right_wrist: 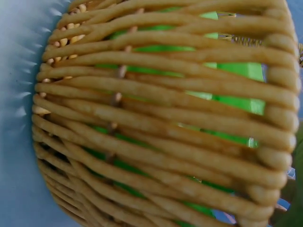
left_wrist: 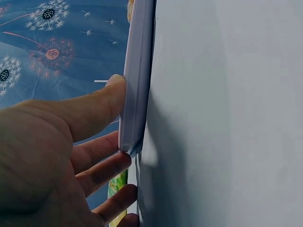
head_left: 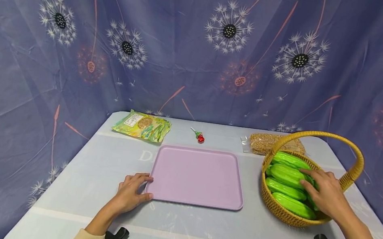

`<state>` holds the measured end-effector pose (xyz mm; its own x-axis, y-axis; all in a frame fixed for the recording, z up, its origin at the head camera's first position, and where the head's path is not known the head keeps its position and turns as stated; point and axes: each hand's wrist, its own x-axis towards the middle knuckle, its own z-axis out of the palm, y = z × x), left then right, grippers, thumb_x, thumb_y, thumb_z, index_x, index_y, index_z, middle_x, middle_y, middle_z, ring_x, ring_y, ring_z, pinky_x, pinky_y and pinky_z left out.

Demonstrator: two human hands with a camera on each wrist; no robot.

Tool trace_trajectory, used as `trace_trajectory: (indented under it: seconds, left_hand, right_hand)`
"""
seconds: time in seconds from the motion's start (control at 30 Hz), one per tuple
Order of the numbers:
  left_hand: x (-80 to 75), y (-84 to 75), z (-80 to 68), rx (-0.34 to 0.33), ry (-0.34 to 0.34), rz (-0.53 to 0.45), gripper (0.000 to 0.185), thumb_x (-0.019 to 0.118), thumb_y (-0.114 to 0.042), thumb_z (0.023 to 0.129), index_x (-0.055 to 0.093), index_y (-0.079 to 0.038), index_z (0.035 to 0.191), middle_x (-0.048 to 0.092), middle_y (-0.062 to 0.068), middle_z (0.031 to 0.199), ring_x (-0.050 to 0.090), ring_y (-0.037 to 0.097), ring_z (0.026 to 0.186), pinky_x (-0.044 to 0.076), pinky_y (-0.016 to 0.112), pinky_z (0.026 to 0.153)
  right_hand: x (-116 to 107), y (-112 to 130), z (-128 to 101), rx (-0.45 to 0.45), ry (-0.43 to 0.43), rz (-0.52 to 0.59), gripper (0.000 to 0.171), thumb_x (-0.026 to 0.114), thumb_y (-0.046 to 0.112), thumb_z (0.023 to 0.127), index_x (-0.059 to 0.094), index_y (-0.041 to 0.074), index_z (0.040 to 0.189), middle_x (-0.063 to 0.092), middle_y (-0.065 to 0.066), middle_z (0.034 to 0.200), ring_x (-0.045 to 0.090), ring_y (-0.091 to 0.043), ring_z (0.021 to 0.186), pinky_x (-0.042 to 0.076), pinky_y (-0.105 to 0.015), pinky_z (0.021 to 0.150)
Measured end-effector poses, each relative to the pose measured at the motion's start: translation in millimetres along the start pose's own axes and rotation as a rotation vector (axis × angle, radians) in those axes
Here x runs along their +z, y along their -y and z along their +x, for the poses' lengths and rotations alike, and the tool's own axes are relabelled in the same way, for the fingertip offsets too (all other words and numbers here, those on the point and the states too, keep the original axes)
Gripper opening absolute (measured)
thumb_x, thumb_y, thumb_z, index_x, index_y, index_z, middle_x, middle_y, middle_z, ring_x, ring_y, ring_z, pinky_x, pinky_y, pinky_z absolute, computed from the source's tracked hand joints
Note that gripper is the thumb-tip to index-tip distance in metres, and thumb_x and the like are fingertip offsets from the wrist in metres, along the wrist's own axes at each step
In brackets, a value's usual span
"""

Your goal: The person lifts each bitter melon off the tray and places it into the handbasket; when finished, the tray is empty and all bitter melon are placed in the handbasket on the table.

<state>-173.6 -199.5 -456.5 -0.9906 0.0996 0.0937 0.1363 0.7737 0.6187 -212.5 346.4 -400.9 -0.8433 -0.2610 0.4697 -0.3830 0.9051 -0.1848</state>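
Note:
My left hand (head_left: 131, 192) holds the near-left corner of a flat lilac tray (head_left: 198, 177), thumb at its front edge and fingers along the left side. In the left wrist view the thumb presses the tray's rim (left_wrist: 135, 94). My right hand (head_left: 326, 191) reaches into a woven wicker basket (head_left: 284, 216) with a tall arched handle. Its thumb and fingertips grip the right end of a bright green, ridged cucumber-like vegetable (head_left: 286, 175). Several alike lie side by side in the basket. The right wrist view shows the basket's wall (right_wrist: 156, 94), hiding the right hand.
A green-and-yellow printed pouch (head_left: 142, 126) lies at the back left of the table. Behind the tray is a small red flower-shaped item (head_left: 200, 137) with a thin stick. A clear bag of tan beans or grains (head_left: 265, 143) lies behind the basket. A dandelion-print curtain (head_left: 186, 53) surrounds the table.

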Motion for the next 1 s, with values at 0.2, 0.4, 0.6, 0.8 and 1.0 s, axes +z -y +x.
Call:
trace_trajectory:
  seconds: [0.2, 0.4, 0.6, 0.8, 1.0]
  left_hand:
    - [-0.3, -0.7, 0.3, -0.004, 0.008, 0.002, 0.047, 0.075, -0.024, 0.076, 0.061, -0.011, 0.119, 0.052, 0.008, 0.137, 0.040, 0.032, 0.123, 0.026, 0.046, 0.088]
    - [0.2, -0.6, -0.1, 0.002, 0.010, 0.002, 0.047, 0.075, -0.025, 0.077, 0.061, -0.011, 0.119, 0.053, 0.008, 0.136, 0.040, 0.032, 0.122, 0.027, 0.047, 0.090]
    - [0.5, 0.3, -0.7, 0.013, 0.001, 0.001, 0.047, 0.075, -0.025, 0.077, 0.061, -0.011, 0.119, 0.053, 0.009, 0.136, 0.041, 0.032, 0.121, 0.026, 0.048, 0.090]
    - [0.4, 0.6, 0.2, 0.013, 0.002, -0.001, 0.047, 0.075, -0.023, 0.077, 0.061, -0.010, 0.119, 0.052, 0.009, 0.136, 0.040, 0.033, 0.122, 0.025, 0.048, 0.091]
    - [-1.0, -0.7, -0.5, 0.004, 0.006, -0.001, 0.047, 0.075, -0.023, 0.076, 0.061, -0.010, 0.119, 0.052, 0.009, 0.136, 0.040, 0.032, 0.122, 0.026, 0.048, 0.090]
  right_hand:
    - [3.7, 0.9, 0.8, -0.010, -0.035, -0.033, 0.046, 0.076, 0.023, 0.077, 0.060, 0.003, 0.115, 0.057, -0.024, 0.105, 0.047, -0.039, 0.089, 0.035, -0.051, 0.072]
    - [7.7, -0.3, -0.4, -0.003, -0.034, -0.034, 0.049, 0.079, 0.017, 0.073, 0.060, 0.002, 0.115, 0.056, -0.024, 0.104, 0.046, -0.039, 0.088, 0.035, -0.051, 0.071]
    - [7.2, 0.5, -1.0, 0.022, -0.022, -0.006, 0.045, 0.073, 0.020, 0.080, 0.059, 0.000, 0.117, 0.056, -0.026, 0.108, 0.046, -0.041, 0.094, 0.034, -0.053, 0.077]
    - [8.7, -0.2, -1.6, 0.034, -0.036, 0.002, 0.045, 0.073, 0.021, 0.081, 0.058, -0.001, 0.117, 0.054, -0.027, 0.110, 0.045, -0.043, 0.096, 0.033, -0.055, 0.079]
    - [8.6, 1.6, -1.7, 0.032, -0.049, 0.005, 0.046, 0.074, 0.020, 0.080, 0.058, -0.001, 0.117, 0.055, -0.027, 0.108, 0.046, -0.042, 0.095, 0.034, -0.055, 0.078]
